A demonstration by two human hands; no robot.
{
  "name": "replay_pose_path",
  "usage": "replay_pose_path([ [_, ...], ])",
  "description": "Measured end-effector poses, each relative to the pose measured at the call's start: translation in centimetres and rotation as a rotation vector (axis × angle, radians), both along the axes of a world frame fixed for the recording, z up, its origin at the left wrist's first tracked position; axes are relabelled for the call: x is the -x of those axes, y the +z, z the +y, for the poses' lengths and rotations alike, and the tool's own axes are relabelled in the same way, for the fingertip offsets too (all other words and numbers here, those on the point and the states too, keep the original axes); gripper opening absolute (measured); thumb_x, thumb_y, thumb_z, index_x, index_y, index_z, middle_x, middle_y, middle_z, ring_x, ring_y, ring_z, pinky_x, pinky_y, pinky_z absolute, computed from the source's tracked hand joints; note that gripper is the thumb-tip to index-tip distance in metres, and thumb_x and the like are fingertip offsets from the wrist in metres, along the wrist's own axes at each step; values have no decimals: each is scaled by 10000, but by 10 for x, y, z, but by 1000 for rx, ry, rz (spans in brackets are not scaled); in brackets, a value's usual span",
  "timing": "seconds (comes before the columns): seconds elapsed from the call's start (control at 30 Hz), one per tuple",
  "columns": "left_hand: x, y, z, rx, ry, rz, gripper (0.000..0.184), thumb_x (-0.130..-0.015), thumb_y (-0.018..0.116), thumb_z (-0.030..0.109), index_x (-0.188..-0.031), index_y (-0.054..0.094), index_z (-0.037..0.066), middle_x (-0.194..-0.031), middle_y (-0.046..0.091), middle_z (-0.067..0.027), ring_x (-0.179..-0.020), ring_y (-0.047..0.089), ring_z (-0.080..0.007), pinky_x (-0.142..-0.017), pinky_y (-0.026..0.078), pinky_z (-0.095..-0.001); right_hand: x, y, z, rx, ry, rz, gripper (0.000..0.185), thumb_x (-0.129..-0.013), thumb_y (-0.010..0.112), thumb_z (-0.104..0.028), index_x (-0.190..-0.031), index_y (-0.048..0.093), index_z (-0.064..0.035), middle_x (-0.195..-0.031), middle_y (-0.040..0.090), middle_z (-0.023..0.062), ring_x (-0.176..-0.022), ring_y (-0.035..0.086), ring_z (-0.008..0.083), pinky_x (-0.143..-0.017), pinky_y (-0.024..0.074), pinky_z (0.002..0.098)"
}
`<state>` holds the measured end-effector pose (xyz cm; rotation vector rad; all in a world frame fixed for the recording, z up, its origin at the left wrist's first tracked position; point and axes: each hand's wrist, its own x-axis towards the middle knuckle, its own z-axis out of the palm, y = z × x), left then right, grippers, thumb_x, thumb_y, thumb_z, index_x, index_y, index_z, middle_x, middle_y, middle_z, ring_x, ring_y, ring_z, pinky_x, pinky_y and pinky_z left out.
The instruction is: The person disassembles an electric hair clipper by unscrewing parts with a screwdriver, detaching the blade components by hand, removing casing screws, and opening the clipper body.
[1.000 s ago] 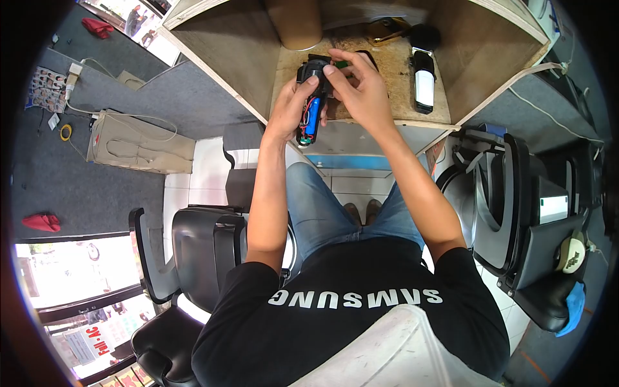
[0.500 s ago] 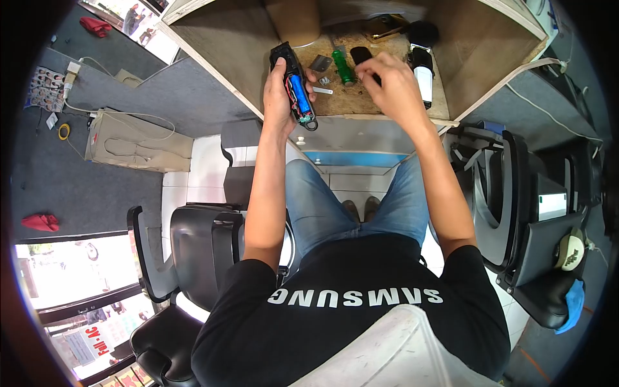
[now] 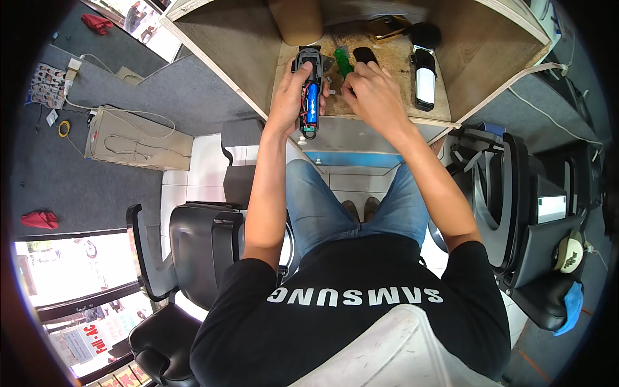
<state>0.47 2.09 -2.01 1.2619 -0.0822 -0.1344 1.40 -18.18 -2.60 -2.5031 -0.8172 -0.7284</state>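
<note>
My left hand [image 3: 285, 106] is wrapped round a hair clipper [image 3: 311, 61], thumb on its upper body. The clipper's casing is open on the facing side, baring a blue battery [image 3: 312, 103] and thin wires. Just to the right, my right hand [image 3: 375, 97] has its fingers pinched together over the shelf; whatever they hold, if anything, is hidden. Beyond those fingers lies a green screwdriver handle [image 3: 342, 59], partly covered by the hand. A dark oblong piece [image 3: 365, 55] rests beside it.
A black and white clipper [image 3: 424, 80] lies on the right of the wooden shelf [image 3: 403, 106]. Raised side walls [image 3: 483, 64] enclose the shelf. Black salon chairs [image 3: 203, 248] stand on both sides, and a cardboard box [image 3: 132, 142] sits at left.
My left hand has shifted right and turned the clipper more upright, its open side facing me. My right hand has moved left and slightly nearer, closer to the clipper.
</note>
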Motion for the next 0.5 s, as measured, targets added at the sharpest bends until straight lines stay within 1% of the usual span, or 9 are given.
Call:
replay_pose_path([
  [0.13, -1, -1, 2, -19, -49, 4, 332, -1068, 503, 351, -1288, 438, 110, -816, 658, -125, -595, 636, -169, -497, 549, -319, -1, 1, 2, -7, -3, 12, 117, -859, 734, -155, -856, 736, -38, -915, 653, 90, -960, 627, 288, -839, 492, 430],
  [0.23, -3, -4, 4, 75, -83, 50, 305, -1052, 478, 300, -1285, 439, 107, -824, 652, -129, -594, 628, -175, -493, 548, -330, 1, -2, 2, -20, 0, -4, 110, -852, 732, -143, -859, 733, -33, -918, 655, 93, -957, 629, 293, -841, 494, 433],
  [0.27, -3, -4, 3, 55, -78, 51, 296, -1047, 472, 328, -1200, 481, 75, -824, 650, -122, -601, 625, -165, -494, 547, -322, 1, -1, 2, -17, 3, -2, 108, -849, 730, -138, -859, 732, -31, -921, 655, 95, -957, 630, 295, -843, 494, 435],
  [0.33, -2, -3, 2, 14, -74, 52, 386, -1038, 461, 384, -1031, 565, 12, -825, 646, -109, -613, 619, -146, -494, 546, -306, 0, 0, 2, -14, 7, 5, 110, -846, 732, -137, -858, 730, -28, -924, 657, 98, -960, 631, 297, -848, 495, 439],
  [0.5, -1, -1, -1, -2, -34, 30, 379, -1040, 469, 380, -1042, 564, 13, -822, 645, -111, -604, 619, -145, -493, 549, -301, -5, 1, 6, -6, 17, 24, 121, -834, 740, -145, -849, 725, -26, -929, 662, 113, -977, 630, 311, -863, 504, 453],
])
